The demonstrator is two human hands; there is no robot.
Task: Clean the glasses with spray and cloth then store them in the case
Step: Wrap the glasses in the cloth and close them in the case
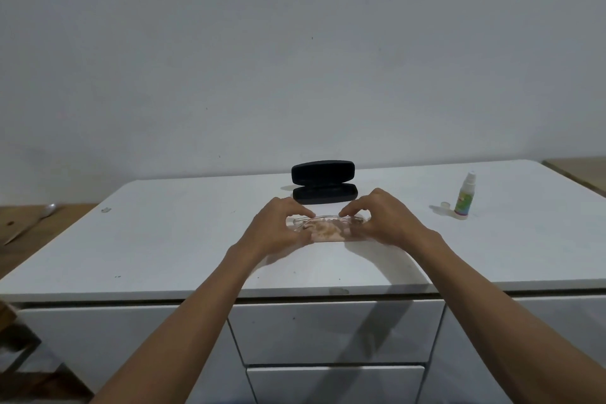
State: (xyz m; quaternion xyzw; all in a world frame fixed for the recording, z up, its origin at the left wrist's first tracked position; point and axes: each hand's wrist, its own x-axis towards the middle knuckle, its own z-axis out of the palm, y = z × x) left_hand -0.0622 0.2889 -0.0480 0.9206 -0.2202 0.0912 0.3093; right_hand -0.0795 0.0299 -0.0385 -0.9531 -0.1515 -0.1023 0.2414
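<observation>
Clear-framed glasses [323,219] lie over a pinkish patterned cloth [328,233] on the white table [164,239]. My left hand [278,226] pinches the left end of the frame. My right hand [383,220] pinches the right end. Just behind my hands a black glasses case [324,182] stands with its lid up. At the right stands a small spray bottle [465,195] with a green label, and its clear cap [445,205] lies beside it.
The table has white drawers [334,331] below its front edge. A wooden surface [29,223] with a small metal object sits at the left, another wooden surface [580,170] at the far right. A plain wall stands behind.
</observation>
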